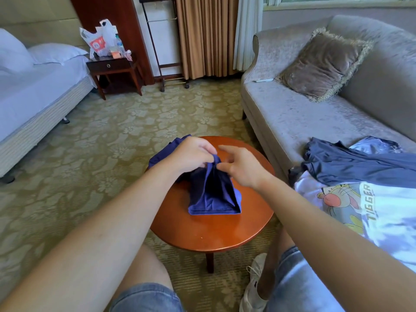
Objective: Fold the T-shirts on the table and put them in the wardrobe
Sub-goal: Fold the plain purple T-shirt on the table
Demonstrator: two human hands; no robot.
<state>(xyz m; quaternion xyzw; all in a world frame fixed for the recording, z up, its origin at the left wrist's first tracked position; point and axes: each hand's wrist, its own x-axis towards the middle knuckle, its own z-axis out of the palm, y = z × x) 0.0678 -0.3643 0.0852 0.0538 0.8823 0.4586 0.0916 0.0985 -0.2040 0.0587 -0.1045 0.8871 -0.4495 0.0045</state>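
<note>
Navy T-shirt (211, 197) at frame centre on round wooden table (216, 233), left hand (191, 156) pinching its raised fold, right hand (240, 165) released beside it, more T-shirts (360, 176) on sofa (292, 118), right.

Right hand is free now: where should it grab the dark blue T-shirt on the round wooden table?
Probably the raised ridge of the dark blue T-shirt, right beside the left hand pinching it. The cloth tents up to that peak, so the open right hand could come in from the right and pinch it from above.
</note>
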